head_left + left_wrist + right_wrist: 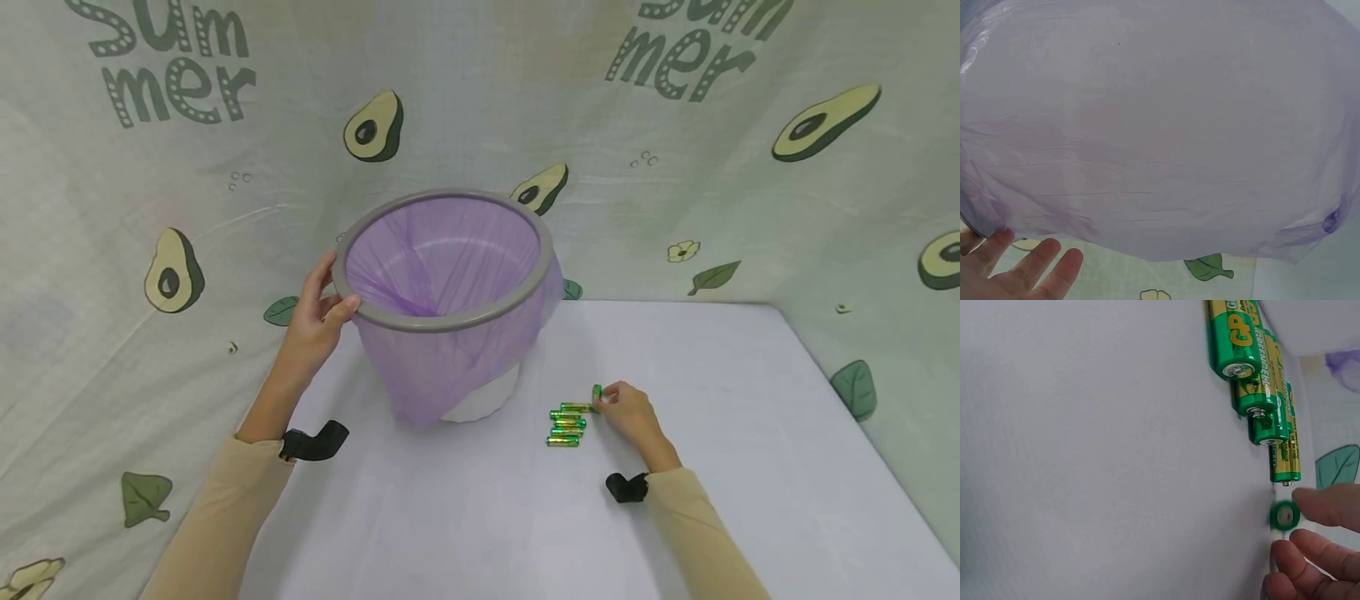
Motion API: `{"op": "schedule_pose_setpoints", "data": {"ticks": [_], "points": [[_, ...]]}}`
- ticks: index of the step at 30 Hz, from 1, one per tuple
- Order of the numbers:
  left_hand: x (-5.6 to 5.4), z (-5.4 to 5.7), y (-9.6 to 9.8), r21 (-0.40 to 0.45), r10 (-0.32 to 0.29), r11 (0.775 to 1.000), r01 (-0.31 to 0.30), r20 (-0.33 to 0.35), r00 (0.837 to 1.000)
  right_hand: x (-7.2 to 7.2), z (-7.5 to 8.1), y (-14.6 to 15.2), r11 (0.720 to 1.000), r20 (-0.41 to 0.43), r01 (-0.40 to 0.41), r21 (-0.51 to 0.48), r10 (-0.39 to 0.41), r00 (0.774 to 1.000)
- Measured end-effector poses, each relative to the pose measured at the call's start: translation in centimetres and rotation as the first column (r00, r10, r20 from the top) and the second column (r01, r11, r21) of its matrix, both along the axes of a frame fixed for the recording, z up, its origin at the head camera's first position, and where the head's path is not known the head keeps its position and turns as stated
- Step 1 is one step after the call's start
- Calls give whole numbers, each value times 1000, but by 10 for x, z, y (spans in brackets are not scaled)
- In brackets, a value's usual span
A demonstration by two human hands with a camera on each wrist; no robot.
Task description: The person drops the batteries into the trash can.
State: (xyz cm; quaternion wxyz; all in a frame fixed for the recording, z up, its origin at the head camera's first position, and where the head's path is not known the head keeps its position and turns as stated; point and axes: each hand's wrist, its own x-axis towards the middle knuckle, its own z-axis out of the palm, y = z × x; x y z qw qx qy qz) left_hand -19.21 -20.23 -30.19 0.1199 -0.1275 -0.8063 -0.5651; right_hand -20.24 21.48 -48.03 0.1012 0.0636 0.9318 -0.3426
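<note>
A waste bin (480, 396) with a grey rim is lined with a thin purple bag (480, 358). My left hand (318, 321) grips the rim at its left side, thumb on top and fingers along the outside. In the left wrist view the bag's side fills most of the picture, with the fingers (1054, 265) at its lower left. My right hand (630, 412) pinches a green battery (1285, 514), seen end-on and slightly blurred in the right wrist view. Just left of it, several green and gold batteries (566, 423) lie side by side in a row.
The bin stands on a white table (712, 375), left of the batteries. Behind and beside the table hangs a pale cloth (465, 100) printed with avocados and leaves. Black straps (315, 442) sit around both wrists.
</note>
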Motion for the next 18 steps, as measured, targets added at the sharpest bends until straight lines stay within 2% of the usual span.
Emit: {"op": "schedule_pose_setpoints", "data": {"ticks": [4,12,18], "points": [[0,-1,0,-8,3,1000,-3,4,1000,2,-4,1,1000,-8,3,13,-2,1000],[1,-2,0,-20,7,1000,-7,2,1000,6,-1,6,998,5,-14,55,14,1000],[2,-1,0,-25,12,1000,-12,-4,1000,7,1,9,1000,-4,-6,23,6,1000]]}}
